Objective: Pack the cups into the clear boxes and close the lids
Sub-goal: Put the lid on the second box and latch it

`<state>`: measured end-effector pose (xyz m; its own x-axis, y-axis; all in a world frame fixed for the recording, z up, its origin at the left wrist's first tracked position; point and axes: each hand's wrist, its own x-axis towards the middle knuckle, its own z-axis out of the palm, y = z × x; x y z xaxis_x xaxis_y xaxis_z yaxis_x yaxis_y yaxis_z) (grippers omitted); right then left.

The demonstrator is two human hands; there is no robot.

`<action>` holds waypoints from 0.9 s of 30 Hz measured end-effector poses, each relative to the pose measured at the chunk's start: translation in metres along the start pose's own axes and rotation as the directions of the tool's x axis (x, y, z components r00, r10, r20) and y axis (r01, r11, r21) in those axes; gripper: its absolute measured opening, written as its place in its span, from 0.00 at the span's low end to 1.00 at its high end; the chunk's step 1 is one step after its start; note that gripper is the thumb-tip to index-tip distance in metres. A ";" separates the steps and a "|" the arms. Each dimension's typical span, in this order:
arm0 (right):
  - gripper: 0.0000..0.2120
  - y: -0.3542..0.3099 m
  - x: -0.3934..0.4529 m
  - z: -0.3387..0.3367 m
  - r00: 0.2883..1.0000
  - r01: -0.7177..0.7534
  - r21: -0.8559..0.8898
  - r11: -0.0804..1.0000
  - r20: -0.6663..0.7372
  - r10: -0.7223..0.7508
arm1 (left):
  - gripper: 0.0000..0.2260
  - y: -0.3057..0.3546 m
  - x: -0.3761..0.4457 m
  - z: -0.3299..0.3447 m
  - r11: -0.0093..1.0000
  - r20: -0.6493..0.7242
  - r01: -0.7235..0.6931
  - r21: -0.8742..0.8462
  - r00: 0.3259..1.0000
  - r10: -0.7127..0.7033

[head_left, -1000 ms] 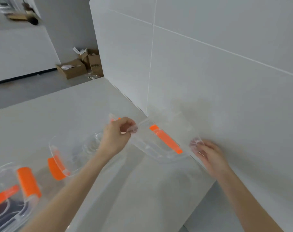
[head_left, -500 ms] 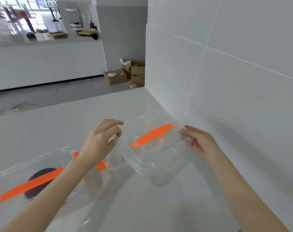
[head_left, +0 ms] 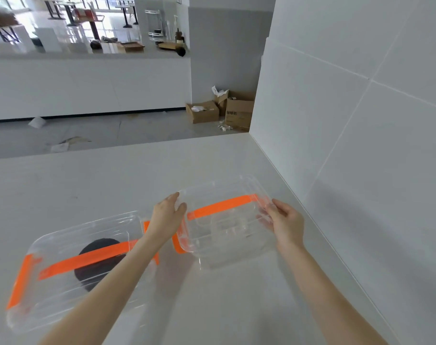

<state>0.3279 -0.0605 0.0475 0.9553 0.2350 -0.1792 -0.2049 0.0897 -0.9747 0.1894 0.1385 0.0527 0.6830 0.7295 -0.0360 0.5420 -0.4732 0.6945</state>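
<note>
right box: clear rectangular plastic box with orange handle strap across its lid [head_left: 224, 227], lid on, sits on the white countertop [head_left: 112, 185] near the tiled wall [head_left: 361, 120]; something clear inside, looks like a cup, too transparent to be sure
left hand: left hand [head_left: 168, 216] flat against the box's left end, fingers extended, thumb on the lid edge, pressing not gripping
right hand: right hand [head_left: 284, 220] curled over the right end by the orange latch, fingers wrapped on the rim, clamped on the box
step (judgement): seating the lid or snapping the end latches
left box: second clear plastic box with orange strap and orange end clips [head_left: 80, 262], just beside the first, partly under the left forearm; round black cup [head_left: 99, 260] inside, lid on
risk 1: uneven push from the two ends; box skids on the smooth top or one latch stays open
risk 2: thin clear lid flexes, pops off a corner if only one side is pressed
risk 3: left forearm crosses the left box; a pull back could nudge it toward the front edge
risk 4: box is near the wall; right knuckles have little room
count boxes: 2
count cups: 1 sure (black), 1 probable (clear)
count hands: 2
count background: 2 or more brown cardboard cartons [head_left: 221, 109] on the floor, well apart
</note>
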 end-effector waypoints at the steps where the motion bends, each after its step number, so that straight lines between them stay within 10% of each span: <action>1: 0.04 0.000 0.002 -0.001 0.998 0.063 -0.117 0.991 -0.003 -0.063 | 0.22 0.001 0.001 0.002 1.000 0.013 0.005 0.006 1.000 -0.005; 5: 0.15 0.000 0.003 -0.009 0.943 0.290 -0.614 0.734 0.053 -0.329 | 0.22 0.004 0.001 0.009 1.000 0.017 0.002 0.015 1.000 -0.002; 12: 0.13 0.004 0.002 -0.009 0.917 0.243 -0.862 0.444 0.056 -0.394 | 0.22 0.004 0.004 0.012 0.998 0.034 -0.036 0.058 0.999 0.034; 27: 0.12 0.001 0.023 -0.012 0.954 0.260 -0.864 0.431 0.162 -0.251 | 0.14 0.003 -0.016 0.018 0.986 0.064 0.157 -0.049 0.986 -0.154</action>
<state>0.3525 -0.0662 0.0411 0.9285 0.3588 0.0951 0.3443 -0.7368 -0.5819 0.1891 0.1165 0.0423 0.6213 0.7607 -0.1880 0.6177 -0.3278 0.7148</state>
